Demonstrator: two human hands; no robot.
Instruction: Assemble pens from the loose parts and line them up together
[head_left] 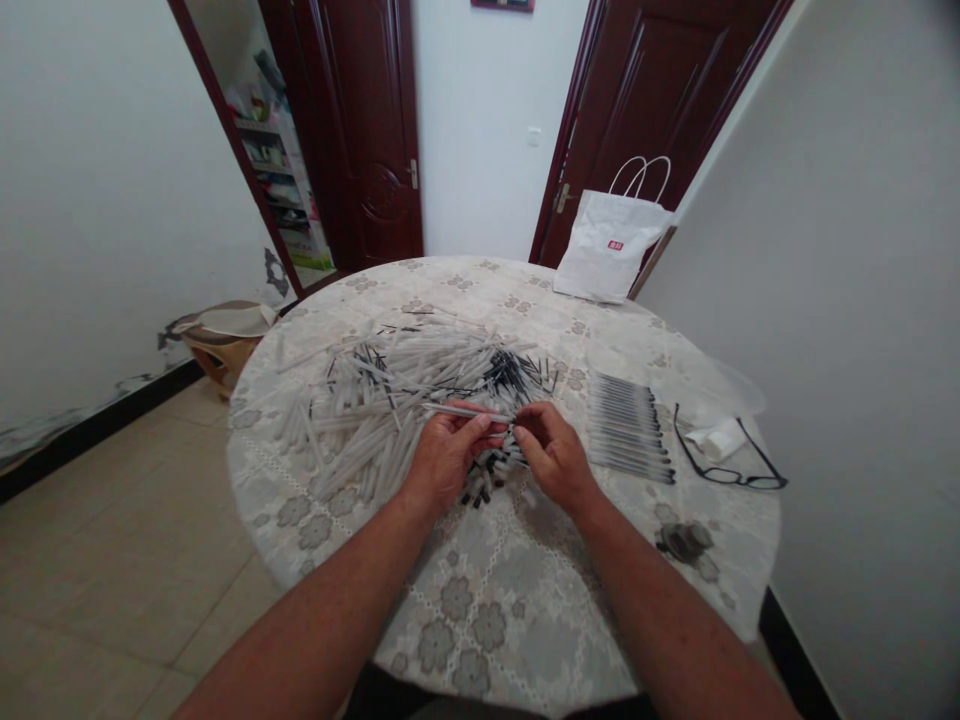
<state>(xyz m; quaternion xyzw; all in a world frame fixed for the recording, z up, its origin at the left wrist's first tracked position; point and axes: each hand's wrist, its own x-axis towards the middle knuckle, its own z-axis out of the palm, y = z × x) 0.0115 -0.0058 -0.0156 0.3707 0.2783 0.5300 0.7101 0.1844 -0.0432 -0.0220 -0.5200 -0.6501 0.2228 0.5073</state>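
Note:
My left hand is closed around a pale pen barrel, which lies nearly level and points left. At the barrel's right end, the thumb and fingers of my right hand are pinched together; a small dark part shows there, mostly hidden by the fingertips. Beneath and beyond my hands spreads a heap of translucent white pen barrels. Dark thin pieces are bunched on its far right side. Small black pen caps lie just below my left hand. To the right, several pens with dark ends rest in a neat row.
The round table has a flowered cloth. Eyeglasses lie at the right beside a crumpled white wrapper. Nearer me is a dark grey object. A white paper bag stands at the far right edge. A stool is at left.

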